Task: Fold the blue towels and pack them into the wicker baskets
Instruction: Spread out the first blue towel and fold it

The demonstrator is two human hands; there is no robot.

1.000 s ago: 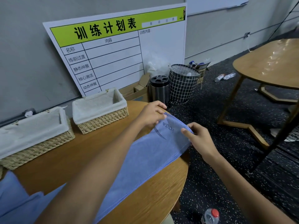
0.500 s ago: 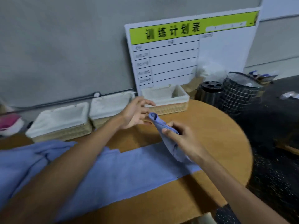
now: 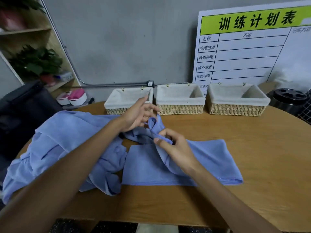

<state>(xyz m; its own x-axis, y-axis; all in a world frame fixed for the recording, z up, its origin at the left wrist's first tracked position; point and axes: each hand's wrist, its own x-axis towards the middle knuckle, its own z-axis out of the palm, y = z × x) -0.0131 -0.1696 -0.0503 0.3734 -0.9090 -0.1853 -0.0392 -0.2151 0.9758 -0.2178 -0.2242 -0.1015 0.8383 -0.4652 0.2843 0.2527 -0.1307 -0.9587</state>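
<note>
On the left part of the round wooden table [image 3: 252, 148], reaching to its left edge, lies a rumpled heap of blue towels [image 3: 55, 148], not yet folded. Beside the heap, toward the middle of the table, is the towel in hand [image 3: 210, 162], partly doubled over, its long axis running left to right along the near edge and its folded right end pointing to the table's right edge. The left hand [image 3: 134, 115] hovers above its raised corner with fingers relaxed and spread, gripping nothing that I can make out. The right hand [image 3: 173, 145] pinches that corner between thumb and fingertips, the cloth bunched and lifted off the flat part.

The step looks like bringing the free end over to double the towel. To do it well, the left hand should probably take the matching corner, so both corners travel level and the hem lands square on the layer below; then smooth outward from the crease to press out bunching.

Along the far edge stand three wicker baskets in a row, left basket [image 3: 117, 105], middle basket [image 3: 180, 105] and right basket [image 3: 237, 105], all cloth-lined with no towel inside, so packing is not yet begun
</note>
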